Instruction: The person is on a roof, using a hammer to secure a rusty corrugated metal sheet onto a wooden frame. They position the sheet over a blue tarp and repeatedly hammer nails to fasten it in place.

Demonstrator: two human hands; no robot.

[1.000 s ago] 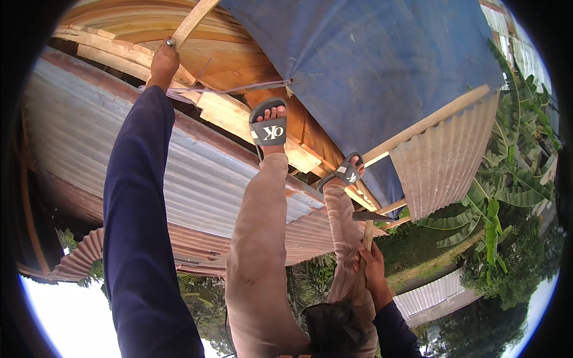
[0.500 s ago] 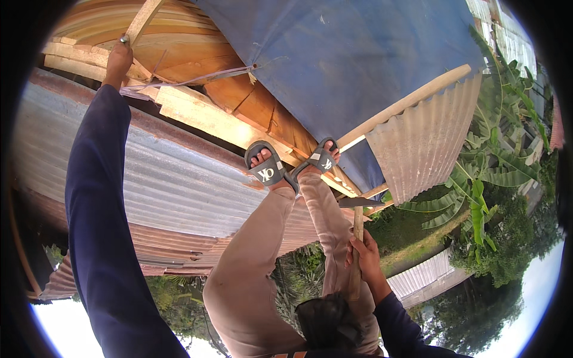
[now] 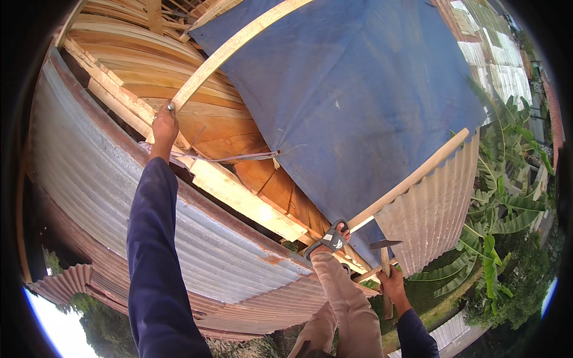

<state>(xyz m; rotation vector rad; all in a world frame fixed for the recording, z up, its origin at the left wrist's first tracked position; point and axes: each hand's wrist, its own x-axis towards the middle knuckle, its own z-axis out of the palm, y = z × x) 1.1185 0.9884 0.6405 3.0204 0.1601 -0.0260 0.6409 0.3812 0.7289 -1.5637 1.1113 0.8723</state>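
A: Holding what in the left hand?

B: Holding the near end of a long, pale wooden batten, with fingers curled round it and hardly any gap visible; showing, too, a small shiny piece at the top of that hand, too small to identify.

A: Leading where, from that grip?

B: Leading upward to the right; crossing over sawn planks, then over the upper left part of a blue tarpaulin.

A: Gripping what in the right hand?

B: Gripping a wooden-handled hammer by the handle, just below the dark, tapering head, with fingers bent round the wood; keeping the head uppermost, near the tarpaulin's lower corner; overlapping in view the left edge of a corrugated metal sheet; impossible to tell whether touching it.

A: Seeing what else nearby?

B: Seeing a dark slide sandal on one foot, over the timber edge, with the other foot mostly hidden; seeing a purplish strap stretched to the tarpaulin's edge, a rust-edged corrugated roof below the planks, a pale wooden beam along the sheet's upper edge, and banana leaves at far right.
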